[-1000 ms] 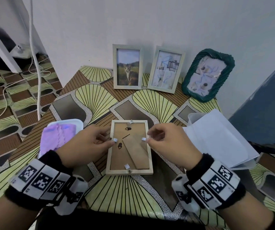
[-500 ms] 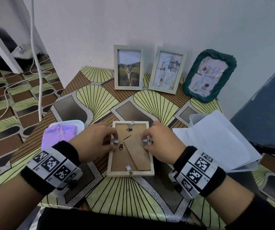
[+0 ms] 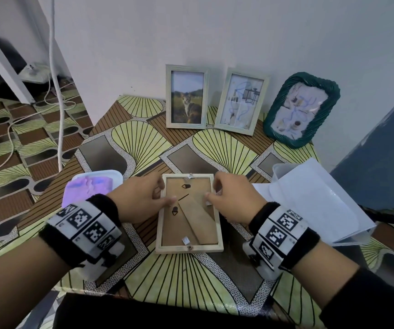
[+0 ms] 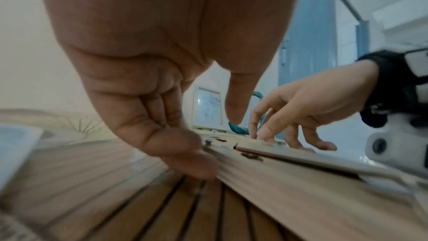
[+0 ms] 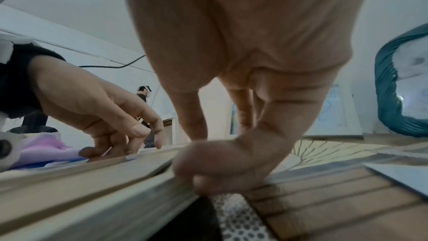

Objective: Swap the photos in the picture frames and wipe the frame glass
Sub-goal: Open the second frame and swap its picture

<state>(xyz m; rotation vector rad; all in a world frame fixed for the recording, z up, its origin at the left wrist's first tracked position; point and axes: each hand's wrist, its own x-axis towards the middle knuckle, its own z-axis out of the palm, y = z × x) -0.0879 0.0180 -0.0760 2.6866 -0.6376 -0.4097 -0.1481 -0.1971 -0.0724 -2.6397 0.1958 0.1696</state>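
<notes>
A pale wooden picture frame (image 3: 188, 248) lies face down at the table's middle, brown backing board (image 3: 191, 224) and folded stand upward. My left hand (image 3: 158, 194) holds its left rail, fingers curled on the outer edge (image 4: 185, 144), thumb reaching over the backing. My right hand (image 3: 217, 193) holds the right rail the same way (image 5: 220, 162), thumb beside a small metal tab (image 3: 209, 203). Leaning on the wall behind are a frame with a cat photo (image 3: 187, 99), a pale frame with a sketch picture (image 3: 241, 104) and a green woven frame (image 3: 301, 110).
A purple cloth (image 3: 86, 188) lies in a white tray to the left of the frame. White sheets on a clear folder (image 3: 310, 198) lie at the right. A white cable (image 3: 55, 91) hangs beyond the table's left edge. The near table edge is just below my wrists.
Both hands have slid forward from fingertip contact at the side tabs to a hold on the frame's rails. My left thumb now covers the left tab. The frame has stayed put.
</notes>
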